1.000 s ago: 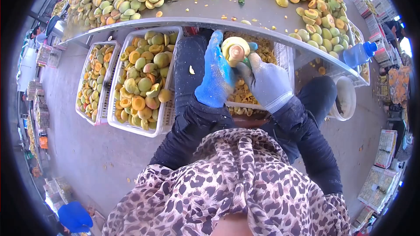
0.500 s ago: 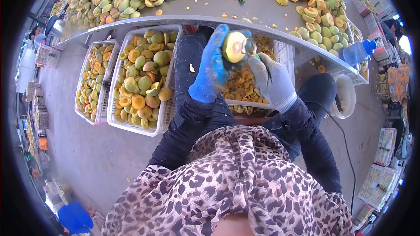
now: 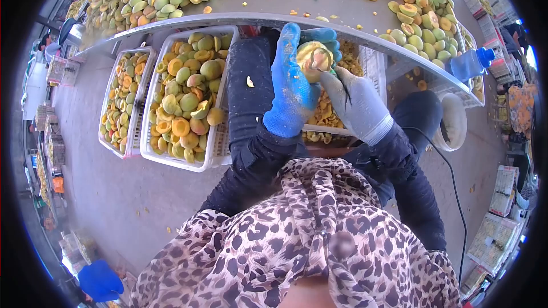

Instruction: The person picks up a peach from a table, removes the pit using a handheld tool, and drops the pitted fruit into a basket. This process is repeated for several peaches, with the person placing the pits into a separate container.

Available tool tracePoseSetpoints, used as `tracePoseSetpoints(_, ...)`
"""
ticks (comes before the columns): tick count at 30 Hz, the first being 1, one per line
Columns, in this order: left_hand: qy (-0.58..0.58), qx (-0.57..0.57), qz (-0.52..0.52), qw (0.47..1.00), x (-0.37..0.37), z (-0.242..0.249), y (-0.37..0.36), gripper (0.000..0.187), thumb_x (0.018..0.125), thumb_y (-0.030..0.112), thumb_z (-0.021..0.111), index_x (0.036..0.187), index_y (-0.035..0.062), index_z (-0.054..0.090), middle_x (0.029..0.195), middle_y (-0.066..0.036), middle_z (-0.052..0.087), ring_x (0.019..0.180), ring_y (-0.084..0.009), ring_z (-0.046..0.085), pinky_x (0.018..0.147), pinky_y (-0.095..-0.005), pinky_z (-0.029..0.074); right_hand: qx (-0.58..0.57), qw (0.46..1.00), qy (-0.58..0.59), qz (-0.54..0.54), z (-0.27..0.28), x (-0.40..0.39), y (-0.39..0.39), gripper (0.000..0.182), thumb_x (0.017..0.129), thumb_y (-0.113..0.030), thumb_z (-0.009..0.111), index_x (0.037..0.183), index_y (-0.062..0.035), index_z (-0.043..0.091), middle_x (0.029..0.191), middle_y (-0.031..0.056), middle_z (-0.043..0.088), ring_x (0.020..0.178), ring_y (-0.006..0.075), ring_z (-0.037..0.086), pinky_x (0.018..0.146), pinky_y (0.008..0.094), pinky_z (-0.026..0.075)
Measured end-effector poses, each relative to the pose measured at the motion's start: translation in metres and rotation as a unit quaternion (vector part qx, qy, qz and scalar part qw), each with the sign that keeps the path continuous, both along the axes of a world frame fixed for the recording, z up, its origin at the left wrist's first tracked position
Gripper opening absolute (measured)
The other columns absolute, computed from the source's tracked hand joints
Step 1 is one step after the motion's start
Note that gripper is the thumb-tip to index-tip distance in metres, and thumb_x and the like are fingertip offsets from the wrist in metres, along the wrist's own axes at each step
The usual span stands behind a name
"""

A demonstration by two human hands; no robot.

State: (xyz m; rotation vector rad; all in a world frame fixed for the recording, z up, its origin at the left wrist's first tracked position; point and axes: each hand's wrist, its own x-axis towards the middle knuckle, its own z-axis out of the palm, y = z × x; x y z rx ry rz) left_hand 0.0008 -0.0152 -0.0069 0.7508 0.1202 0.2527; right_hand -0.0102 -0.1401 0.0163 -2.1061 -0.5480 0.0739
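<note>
While the blue-gloved left hand (image 3: 291,82) grips a halved peach (image 3: 311,60), the grey-gloved right hand (image 3: 357,105) closes on a pitting spoon (image 3: 321,59) pressed into it, above the crate of halves (image 3: 325,115).

Bright even daylight, soft shadows, heavy fisheye warp w/ black corners, slight blur at edges.

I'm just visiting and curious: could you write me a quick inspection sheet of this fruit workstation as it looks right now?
Surface: grey table, piled with halved fruit.
Job's things: fruit half; small tool, mostly hidden by the glove.
Clutter: fruit scraps; blue bottle.
Hands: left hand, blue glove, grips the fruit half; right hand, grey glove, works at it.
Cables: black cable by the right leg.
Surroundings: white crates of fruit, white bucket, concrete floor.
</note>
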Motion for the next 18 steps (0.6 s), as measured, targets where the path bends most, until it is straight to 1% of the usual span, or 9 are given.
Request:
tracePoseSetpoints(1, -0.015, 0.103, 0.030, 0.994, 0.001, -0.001, -0.003, 0.046, 0.099, 0.040, 0.038, 0.100, -0.0011, 0.060, 0.089, -0.014, 0.066, 0.079, -0.0256, 0.064, 0.077, -0.0357, 0.054, -0.055, 0.998, -0.027, 0.012, 0.000, 0.002, -0.004, 0.035, 0.096, -0.029, 0.051, 0.090, 0.0048, 0.060, 0.063, 0.0238, 0.058, 0.058, 0.0370, 0.062, 0.053, 0.0409, 0.045)
tracePoseSetpoints(3, -0.035, 0.149, -0.017, 0.988, 0.006, -0.001, 0.008, 0.045, 0.099, 0.039, 0.038, 0.098, -0.0010, 0.060, 0.087, -0.014, 0.066, 0.077, -0.0255, 0.064, 0.076, -0.0354, 0.054, -0.113, 0.992, -0.050, 0.018, 0.005, -0.001, -0.010, 0.037, 0.096, -0.031, 0.050, 0.091, 0.0047, 0.060, 0.061, 0.0221, 0.058, 0.054, 0.0349, 0.061, 0.052, 0.0407, 0.045)
tracePoseSetpoints(5, -0.060, 0.194, -0.060, 0.977, 0.015, 0.001, 0.009, 0.045, 0.099, 0.038, 0.038, 0.096, -0.0010, 0.060, 0.085, -0.014, 0.066, 0.076, -0.0254, 0.064, 0.074, -0.0352, 0.054, 0.035, 0.977, 0.204, 0.050, 0.021, -0.002, -0.011, 0.041, 0.097, -0.034, 0.049, 0.094, 0.0057, 0.059, 0.057, 0.0145, 0.055, 0.045, 0.0241, 0.058, 0.047, 0.0371, 0.045)
tracePoseSetpoints(8, -0.042, 0.098, -0.050, 0.993, 0.017, 0.003, 0.006, 0.046, 0.099, 0.039, 0.038, 0.092, -0.0007, 0.060, 0.083, -0.015, 0.065, 0.073, -0.0250, 0.064, 0.069, -0.0353, 0.054, 0.084, 0.929, 0.355, 0.057, 0.032, -0.004, -0.014, 0.045, 0.097, -0.036, 0.047, 0.092, 0.0071, 0.059, 0.056, 0.0086, 0.052, 0.043, 0.0149, 0.053, 0.041, 0.0322, 0.043)
tracePoseSetpoints(12, -0.067, 0.057, -0.099, 0.991, 0.006, 0.017, -0.001, 0.047, 0.098, 0.041, 0.040, 0.090, -0.0005, 0.060, 0.081, -0.015, 0.064, 0.068, -0.0239, 0.062, 0.064, -0.0345, 0.053, 0.043, 0.970, 0.234, 0.057, 0.022, 0.001, -0.016, 0.048, 0.097, -0.039, 0.047, 0.086, 0.0072, 0.059, 0.055, 0.0065, 0.053, 0.040, 0.0129, 0.051, 0.036, 0.0283, 0.041)
tracePoseSetpoints(14, -0.066, -0.006, -0.122, 0.990, 0.004, 0.021, -0.005, 0.046, 0.099, 0.039, 0.037, 0.090, -0.0004, 0.059, 0.078, -0.015, 0.063, 0.064, -0.0234, 0.061, 0.061, -0.0325, 0.051, 0.174, 0.849, 0.490, 0.093, 0.022, 0.002, -0.026, 0.053, 0.095, -0.044, 0.047, 0.080, 0.0050, 0.059, 0.055, 0.0052, 0.053, 0.039, 0.0124, 0.051, 0.035, 0.0267, 0.040)
tracePoseSetpoints(15, -0.067, -0.007, -0.122, 0.990, 0.007, 0.017, -0.003, 0.046, 0.099, 0.039, 0.037, 0.090, -0.0004, 0.059, 0.078, -0.015, 0.063, 0.064, -0.0234, 0.061, 0.061, -0.0325, 0.051, 0.173, 0.850, 0.490, 0.092, 0.025, 0.003, -0.025, 0.053, 0.095, -0.044, 0.047, 0.080, 0.0050, 0.059, 0.055, 0.0052, 0.053, 0.039, 0.0124, 0.051, 0.035, 0.0267, 0.040)
tracePoseSetpoints(17, -0.119, 0.184, -0.127, 0.967, 0.013, 0.003, 0.000, 0.047, 0.099, 0.040, 0.036, 0.088, 0.0008, 0.059, 0.074, -0.015, 0.062, 0.062, -0.0237, 0.060, 0.059, -0.0323, 0.050, -0.022, 0.940, 0.334, 0.067, 0.032, 0.000, -0.019, 0.054, 0.095, -0.048, 0.045, 0.078, 0.0020, 0.057, 0.053, 0.0036, 0.050, 0.037, 0.0119, 0.048, 0.034, 0.0256, 0.038)
tracePoseSetpoints(18, -0.090, 0.174, -0.113, 0.974, 0.015, 0.002, -0.001, 0.048, 0.098, 0.042, 0.036, 0.085, 0.0022, 0.059, 0.072, -0.015, 0.062, 0.062, -0.0254, 0.060, 0.058, -0.0337, 0.049, 0.026, 0.919, 0.386, 0.074, 0.025, 0.002, -0.023, 0.051, 0.095, -0.049, 0.044, 0.076, -0.0022, 0.053, 0.050, 0.0000, 0.043, 0.035, 0.0092, 0.041, 0.033, 0.0241, 0.033)
